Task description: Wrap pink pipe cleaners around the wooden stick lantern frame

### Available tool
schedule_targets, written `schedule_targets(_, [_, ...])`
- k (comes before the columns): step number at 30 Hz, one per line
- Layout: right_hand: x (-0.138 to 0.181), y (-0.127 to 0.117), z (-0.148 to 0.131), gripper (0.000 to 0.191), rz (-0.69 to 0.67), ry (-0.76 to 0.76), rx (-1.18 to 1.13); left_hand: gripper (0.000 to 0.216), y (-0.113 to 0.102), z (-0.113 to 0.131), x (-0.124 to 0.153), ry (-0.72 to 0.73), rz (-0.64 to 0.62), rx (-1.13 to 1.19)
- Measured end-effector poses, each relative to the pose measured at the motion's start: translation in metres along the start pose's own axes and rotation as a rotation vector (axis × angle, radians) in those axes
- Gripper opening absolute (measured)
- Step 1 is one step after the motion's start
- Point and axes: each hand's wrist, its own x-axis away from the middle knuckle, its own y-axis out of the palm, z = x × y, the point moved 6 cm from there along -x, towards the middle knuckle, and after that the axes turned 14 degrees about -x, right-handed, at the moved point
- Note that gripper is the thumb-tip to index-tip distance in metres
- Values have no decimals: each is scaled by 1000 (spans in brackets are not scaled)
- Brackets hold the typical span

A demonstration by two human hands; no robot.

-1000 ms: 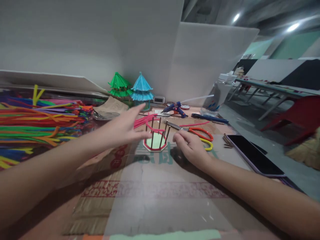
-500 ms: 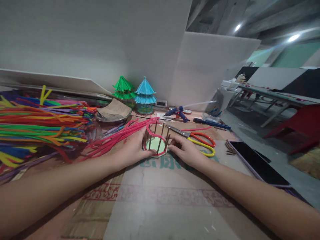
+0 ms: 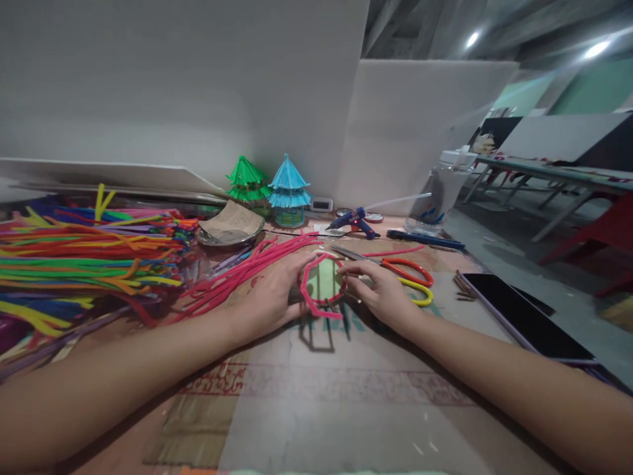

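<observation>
Between my hands is a small pavilion frame (image 3: 322, 280) with a pale green round base, thin brown posts and a pink pipe cleaner bent around it in angled segments. It is tilted so that its base faces me, and one pink end sticks out at the lower right. My left hand (image 3: 279, 290) grips its left side, thumb below and fingers behind. At the right rim, my right hand (image 3: 373, 290) has its fingertips closed on the frame's edge; exactly which part they pinch is hard to make out. Orange-and-yellow-handled scissors (image 3: 408, 269) lie just beyond the right hand.
Pink pipe cleaners (image 3: 247, 270) and a large multicoloured pile (image 3: 99, 257) lie left. Behind stand green (image 3: 246, 179) and blue (image 3: 288, 191) model pavilions, a glue gun (image 3: 355, 221) and a plastic container (image 3: 438, 191). A phone (image 3: 527, 316) and brown sticks (image 3: 463, 287) are at right.
The pavilion frame has tipped from upright, its base turning toward me. Both hands have shifted slightly right in view, still at its sides.
</observation>
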Motion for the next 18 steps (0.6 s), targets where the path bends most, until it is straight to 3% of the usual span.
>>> schedule_targets(18, [-1, 0, 7, 21, 23, 42, -59, 80, 5, -6, 4, -32, -40, -44])
